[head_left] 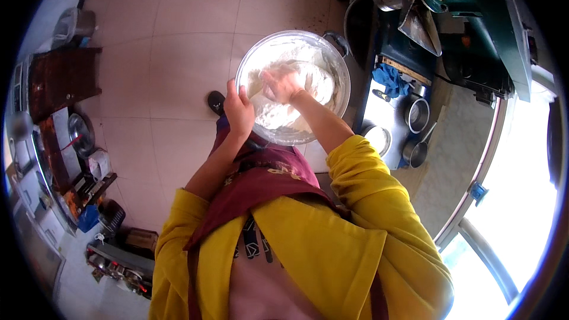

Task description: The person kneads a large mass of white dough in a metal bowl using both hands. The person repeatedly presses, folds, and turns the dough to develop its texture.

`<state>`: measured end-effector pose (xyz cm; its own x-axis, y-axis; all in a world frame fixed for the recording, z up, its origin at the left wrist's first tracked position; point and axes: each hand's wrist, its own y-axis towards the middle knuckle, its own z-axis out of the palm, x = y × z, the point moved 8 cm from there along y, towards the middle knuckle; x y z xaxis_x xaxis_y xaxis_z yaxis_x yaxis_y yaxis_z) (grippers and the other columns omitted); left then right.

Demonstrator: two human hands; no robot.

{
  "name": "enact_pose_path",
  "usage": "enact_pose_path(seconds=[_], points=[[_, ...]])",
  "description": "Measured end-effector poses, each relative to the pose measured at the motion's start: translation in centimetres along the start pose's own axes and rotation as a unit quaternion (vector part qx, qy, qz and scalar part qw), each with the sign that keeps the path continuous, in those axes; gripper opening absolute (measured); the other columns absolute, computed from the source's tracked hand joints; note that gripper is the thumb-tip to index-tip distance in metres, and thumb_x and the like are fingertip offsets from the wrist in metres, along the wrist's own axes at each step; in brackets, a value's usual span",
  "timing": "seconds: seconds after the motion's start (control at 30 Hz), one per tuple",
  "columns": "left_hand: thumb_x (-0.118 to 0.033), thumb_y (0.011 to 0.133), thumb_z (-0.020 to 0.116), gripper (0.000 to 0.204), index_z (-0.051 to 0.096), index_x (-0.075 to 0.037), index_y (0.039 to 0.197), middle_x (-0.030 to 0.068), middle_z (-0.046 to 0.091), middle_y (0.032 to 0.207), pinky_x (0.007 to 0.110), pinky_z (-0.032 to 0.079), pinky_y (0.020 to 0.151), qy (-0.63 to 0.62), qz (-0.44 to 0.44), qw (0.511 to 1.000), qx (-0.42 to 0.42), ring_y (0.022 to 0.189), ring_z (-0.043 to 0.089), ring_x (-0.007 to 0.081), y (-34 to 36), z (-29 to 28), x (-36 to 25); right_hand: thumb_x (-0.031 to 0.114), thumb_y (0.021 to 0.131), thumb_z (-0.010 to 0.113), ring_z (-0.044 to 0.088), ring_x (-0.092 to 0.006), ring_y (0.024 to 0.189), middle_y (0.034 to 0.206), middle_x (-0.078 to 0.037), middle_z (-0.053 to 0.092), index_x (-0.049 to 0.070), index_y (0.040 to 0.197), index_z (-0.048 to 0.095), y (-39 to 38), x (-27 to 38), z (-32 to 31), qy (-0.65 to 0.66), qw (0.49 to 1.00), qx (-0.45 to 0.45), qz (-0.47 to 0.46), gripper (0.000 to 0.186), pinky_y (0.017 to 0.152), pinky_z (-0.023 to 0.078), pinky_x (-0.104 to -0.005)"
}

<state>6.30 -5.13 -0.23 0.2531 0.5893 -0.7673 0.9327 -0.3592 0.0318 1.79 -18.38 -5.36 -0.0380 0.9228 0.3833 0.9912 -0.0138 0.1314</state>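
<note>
A round metal pot [346, 92] with dark side handles stands before me. White flour and a pale, doughy mass [317, 83] lie inside it. At the pot's left rim, my left hand [239, 111] is closed, with the thumb and fingers on either side of the edge. My right hand [283, 86] reaches down into the pot and touches the floury mass. Its fingers are coated white and blurred, so their grip does not show clearly. Flour also clings to the pot's inner wall.
At right, a counter holds a steel pan [417, 114], a small saucepan [415, 153] and a blue cloth [390, 79]. A green stove-like unit [474, 0] stands beyond. Shelves and a metal basin [80, 133] are at left. Pink tiles [189, 77] cover the floor.
</note>
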Motion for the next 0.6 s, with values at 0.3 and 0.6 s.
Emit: enact_pose_path(seconds=[0.3,0.6], points=[[-0.009,0.093,0.048,0.021,0.046,-0.005,0.113,0.0235,0.063,0.088,0.05,0.044,0.067,-0.037,-0.033,0.999,-0.011,0.082,0.06,0.0438,-0.7,-0.3,1.1,0.044,0.078,0.064,0.044,-0.0386,0.119,0.123,-0.019,0.051,0.005,0.123,0.049,-2.6,-3.4,-5.5,-0.115,0.974,0.006,0.197,0.062,0.1,0.036,-0.0516],[-0.011,0.093,0.047,0.022,0.047,-0.002,0.114,0.0242,0.063,0.087,0.051,0.044,0.068,-0.027,-0.037,0.999,0.014,0.083,0.06,0.0439,-1.0,0.4,0.9,0.048,0.057,0.079,0.061,-0.0355,0.099,0.108,-0.025,0.061,-0.004,0.125,0.046,-6.7,-5.9,-5.8,0.017,0.901,0.336,0.272,0.092,0.089,0.046,-0.0386]])
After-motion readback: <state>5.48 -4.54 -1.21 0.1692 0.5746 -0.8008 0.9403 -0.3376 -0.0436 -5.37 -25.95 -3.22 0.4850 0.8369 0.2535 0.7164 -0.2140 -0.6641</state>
